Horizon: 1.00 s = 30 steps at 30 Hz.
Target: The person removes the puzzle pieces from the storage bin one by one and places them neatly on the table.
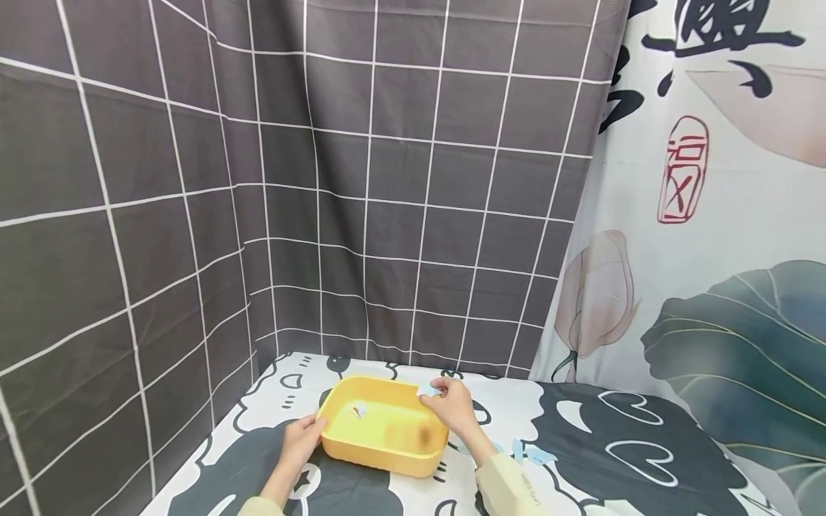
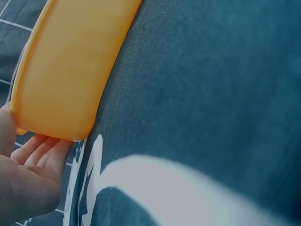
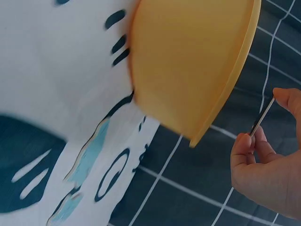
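Note:
A yellow plastic basin (image 1: 409,462) sits on the patterned cloth; its outer wall (image 2: 70,70) fills the upper left of the left wrist view. My left hand (image 1: 301,438) holds the basin's left end, thumb near the rim and fingers against the outside. Above the basin's far right edge, my right hand (image 1: 452,405) pinches a thin flat piece (image 1: 429,389), pale blue and white. The right wrist view shows that piece (image 3: 262,117) nearly edge-on between thumb and fingertips, apart from the basin. Inside the basin lies a small white piece with red on it (image 1: 359,411).
Several light blue flat pieces (image 1: 538,455) lie on the cloth right of the basin, by the right forearm. Two of them (image 3: 91,155) appear in the right wrist view. A dark gridded curtain (image 1: 413,215) hangs behind, and a printed flower curtain (image 1: 729,287) at the right.

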Motion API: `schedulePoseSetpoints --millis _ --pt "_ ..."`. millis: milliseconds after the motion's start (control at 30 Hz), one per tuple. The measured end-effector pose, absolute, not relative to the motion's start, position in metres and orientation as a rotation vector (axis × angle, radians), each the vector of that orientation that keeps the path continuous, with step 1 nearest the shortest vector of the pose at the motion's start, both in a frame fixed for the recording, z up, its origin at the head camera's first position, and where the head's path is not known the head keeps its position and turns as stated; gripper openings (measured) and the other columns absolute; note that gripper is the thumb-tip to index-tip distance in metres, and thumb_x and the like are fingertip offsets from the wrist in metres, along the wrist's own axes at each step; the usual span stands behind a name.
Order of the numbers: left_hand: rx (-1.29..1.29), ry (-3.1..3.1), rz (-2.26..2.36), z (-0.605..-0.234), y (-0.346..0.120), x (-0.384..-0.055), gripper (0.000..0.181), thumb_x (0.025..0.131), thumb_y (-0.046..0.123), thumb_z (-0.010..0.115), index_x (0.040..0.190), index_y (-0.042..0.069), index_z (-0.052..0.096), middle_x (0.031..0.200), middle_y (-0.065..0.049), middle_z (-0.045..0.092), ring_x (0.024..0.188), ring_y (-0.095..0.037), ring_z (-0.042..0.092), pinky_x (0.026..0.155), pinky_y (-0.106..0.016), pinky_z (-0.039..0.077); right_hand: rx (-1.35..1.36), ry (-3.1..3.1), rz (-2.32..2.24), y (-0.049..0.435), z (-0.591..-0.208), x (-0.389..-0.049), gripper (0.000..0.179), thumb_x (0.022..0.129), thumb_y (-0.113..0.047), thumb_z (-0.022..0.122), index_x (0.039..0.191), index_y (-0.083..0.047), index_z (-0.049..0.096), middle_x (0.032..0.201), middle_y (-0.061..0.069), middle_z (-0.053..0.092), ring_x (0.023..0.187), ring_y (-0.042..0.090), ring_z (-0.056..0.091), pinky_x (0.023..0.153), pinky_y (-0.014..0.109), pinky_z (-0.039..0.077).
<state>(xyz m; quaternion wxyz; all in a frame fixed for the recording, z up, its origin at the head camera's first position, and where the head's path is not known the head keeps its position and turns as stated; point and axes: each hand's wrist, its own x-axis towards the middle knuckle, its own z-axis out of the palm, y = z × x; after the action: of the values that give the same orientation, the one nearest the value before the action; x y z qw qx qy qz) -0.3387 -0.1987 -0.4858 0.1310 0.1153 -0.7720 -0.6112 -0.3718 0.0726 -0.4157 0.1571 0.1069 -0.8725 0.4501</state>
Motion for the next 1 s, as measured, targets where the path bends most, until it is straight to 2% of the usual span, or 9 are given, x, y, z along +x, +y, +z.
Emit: schedulePoseSetpoints --millis 333,567,867,1000 --pt "0.366 -2.289 -1.758 -0.483 -0.204 -0.339 0.051 0.091 0.019 0.052 0.124 -0.019 0.054 0.126 -0.035 0.058 0.105 -0.035 0.068 0.089 -0.039 0.059 0.141 -2.484 1.269 0.116 -0.421 -0.373 0.04 0.075 -0.018 0.074 0.104 0.009 0.067 0.102 0.024 0.069 0.09 0.03 0.067 0.082 0.042 0.059" --pt "0.364 -2.3 -1.79 -0.482 -0.204 -0.336 0.053 0.093 0.019 0.05 0.128 -0.021 0.048 0.131 -0.038 0.052 0.118 -0.043 0.06 0.093 -0.041 0.057 0.064 -2.505 1.202 0.157 -0.43 -0.367 0.041 0.077 -0.017 0.074 0.106 0.01 0.066 0.104 0.027 0.068 0.095 0.036 0.065 0.086 0.047 0.057" --pt "0.35 -2.345 -1.768 -0.485 -0.202 -0.338 0.054 0.094 0.023 0.05 0.128 -0.02 0.05 0.131 -0.036 0.053 0.116 -0.042 0.061 0.092 -0.041 0.057 -0.071 -2.56 1.174 0.215 -0.442 -0.355 0.043 0.08 -0.016 0.071 0.111 0.012 0.062 0.109 0.03 0.063 0.1 0.039 0.062 0.09 0.051 0.054" --pt "0.343 -2.348 -1.767 -0.485 -0.202 -0.338 0.054 0.095 0.023 0.049 0.128 -0.02 0.049 0.131 -0.037 0.052 0.118 -0.043 0.06 0.092 -0.042 0.057 -0.1 -2.584 1.124 0.232 -0.448 -0.351 0.043 0.08 -0.016 0.071 0.111 0.013 0.061 0.109 0.031 0.064 0.103 0.044 0.061 0.09 0.051 0.054"
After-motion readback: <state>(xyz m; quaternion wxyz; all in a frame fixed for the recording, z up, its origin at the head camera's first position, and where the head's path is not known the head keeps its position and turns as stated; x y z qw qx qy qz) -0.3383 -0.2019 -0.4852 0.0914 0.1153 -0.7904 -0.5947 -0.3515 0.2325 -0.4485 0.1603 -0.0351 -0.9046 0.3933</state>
